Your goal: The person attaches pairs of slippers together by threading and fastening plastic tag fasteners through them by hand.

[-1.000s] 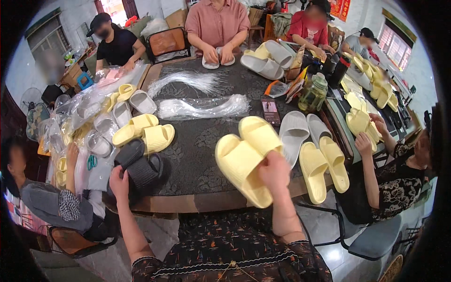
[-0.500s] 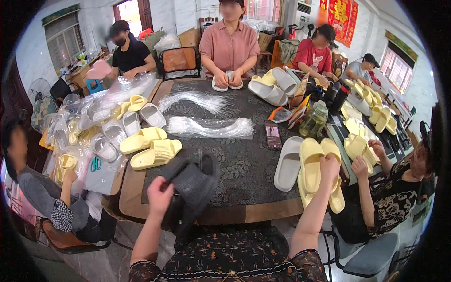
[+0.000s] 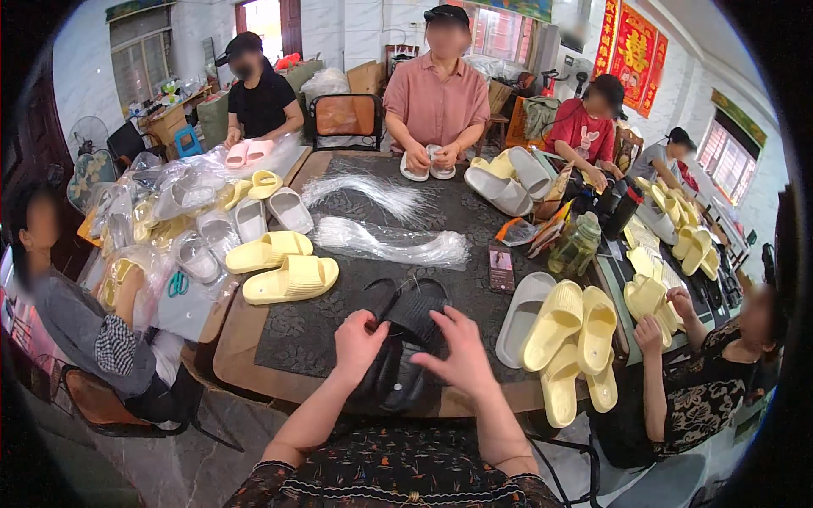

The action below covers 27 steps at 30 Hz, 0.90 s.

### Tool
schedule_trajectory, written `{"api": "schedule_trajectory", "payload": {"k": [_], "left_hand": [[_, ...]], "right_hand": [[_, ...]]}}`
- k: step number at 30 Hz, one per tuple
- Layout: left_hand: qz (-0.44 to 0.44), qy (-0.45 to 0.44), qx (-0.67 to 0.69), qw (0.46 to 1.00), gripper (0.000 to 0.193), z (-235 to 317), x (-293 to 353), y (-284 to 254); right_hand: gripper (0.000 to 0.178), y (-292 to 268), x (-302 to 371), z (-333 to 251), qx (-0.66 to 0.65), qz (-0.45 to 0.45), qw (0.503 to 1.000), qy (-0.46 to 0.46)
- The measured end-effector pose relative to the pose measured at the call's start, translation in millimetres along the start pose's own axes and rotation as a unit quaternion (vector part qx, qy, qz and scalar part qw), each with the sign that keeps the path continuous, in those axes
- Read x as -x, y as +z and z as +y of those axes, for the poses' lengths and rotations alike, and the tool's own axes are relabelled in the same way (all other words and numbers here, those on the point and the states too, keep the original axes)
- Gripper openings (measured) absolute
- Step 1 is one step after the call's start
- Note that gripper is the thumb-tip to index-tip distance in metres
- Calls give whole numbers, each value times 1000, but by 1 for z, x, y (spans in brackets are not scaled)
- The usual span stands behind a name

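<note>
A pair of black slippers (image 3: 417,319) with ribbed straps lies at the table's front edge, soles partly hidden by my hands. At the left side of the strap, my left hand (image 3: 359,340) is closed on a slipper's edge. My right hand (image 3: 461,351) is open on the other side, thumb and fingers spread, its fingertips against the strap. Thin clear plastic strands stick up near the slippers. To the right lie several yellow slippers (image 3: 555,326), overlapping, next to a grey slipper (image 3: 522,320). A ribbed yellow pair (image 3: 292,279) rests to the left.
Bundles of clear plastic ties (image 3: 394,241) lie mid-table, near a phone (image 3: 501,269) and a green-tinted jug (image 3: 576,245). Bagged slippers (image 3: 182,203) and teal scissors (image 3: 177,284) cover the left table. Co-workers sit or stand around, one across handling white slippers (image 3: 428,161).
My left hand has brought the black slippers from the left to in front of me. My right hand has left the yellow slippers and come to the black pair. The view has shifted.
</note>
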State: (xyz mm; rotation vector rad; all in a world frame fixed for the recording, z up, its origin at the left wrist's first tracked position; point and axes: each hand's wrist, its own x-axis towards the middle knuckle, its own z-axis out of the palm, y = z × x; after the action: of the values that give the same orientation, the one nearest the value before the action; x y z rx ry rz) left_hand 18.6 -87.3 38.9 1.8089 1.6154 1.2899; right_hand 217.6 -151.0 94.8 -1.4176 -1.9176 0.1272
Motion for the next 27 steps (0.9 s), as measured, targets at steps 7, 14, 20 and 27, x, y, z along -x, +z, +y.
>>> {"api": "schedule_trajectory", "payload": {"k": [7,14,20,27], "left_hand": [[-112,26,23,993,42,3,28,21],[-188,34,77,979,57,-1,51,13],[-244,22,130,961,54,3,37,-14],[-106,79,56,990,16,7,-20,-40]], "right_hand": [[56,46,6,47,24,-44,998,37],[51,25,20,45,-4,-82,996,36],[47,4,-8,65,-123,-146,980,59],[26,35,-64,79,-10,-93,985,141]]}}
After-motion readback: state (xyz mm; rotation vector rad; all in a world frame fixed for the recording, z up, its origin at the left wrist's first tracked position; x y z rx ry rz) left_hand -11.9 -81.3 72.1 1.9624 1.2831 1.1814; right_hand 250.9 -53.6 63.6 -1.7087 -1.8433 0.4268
